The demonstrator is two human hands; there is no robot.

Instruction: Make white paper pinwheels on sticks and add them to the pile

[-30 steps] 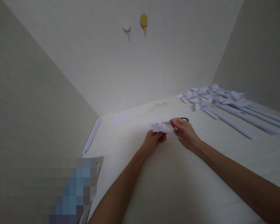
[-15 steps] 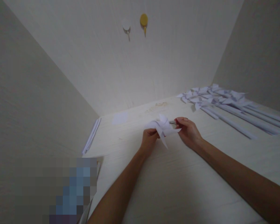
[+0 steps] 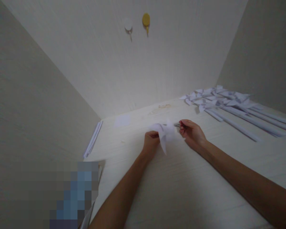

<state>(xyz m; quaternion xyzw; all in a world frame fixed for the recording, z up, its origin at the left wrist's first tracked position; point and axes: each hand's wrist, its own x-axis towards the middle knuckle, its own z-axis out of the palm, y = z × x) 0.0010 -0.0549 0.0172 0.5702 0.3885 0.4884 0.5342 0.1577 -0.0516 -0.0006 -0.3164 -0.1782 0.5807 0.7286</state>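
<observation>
My left hand (image 3: 151,141) pinches a white folded paper pinwheel (image 3: 165,133) just above the pale table (image 3: 181,184). The pinwheel's blades are blurred by motion. My right hand (image 3: 193,135) is closed to the right of it. It holds a thin dark tool (image 3: 177,125), which looks like small scissors, with its tip at the pinwheel's middle. Most of the tool is hidden by the fingers.
Several finished paper pinwheels on rolled paper sticks (image 3: 228,103) lie at the back right. A small paper square (image 3: 122,121) lies near the back wall. Paper strips (image 3: 93,140) rest along the left wall. A white hook (image 3: 128,28) and a yellow hook (image 3: 146,20) hang on the wall.
The paper was bunched between both hands a second ago. It has since opened into a pinwheel shape and turned, with its blades blurred now. Both hands stayed in nearly the same place.
</observation>
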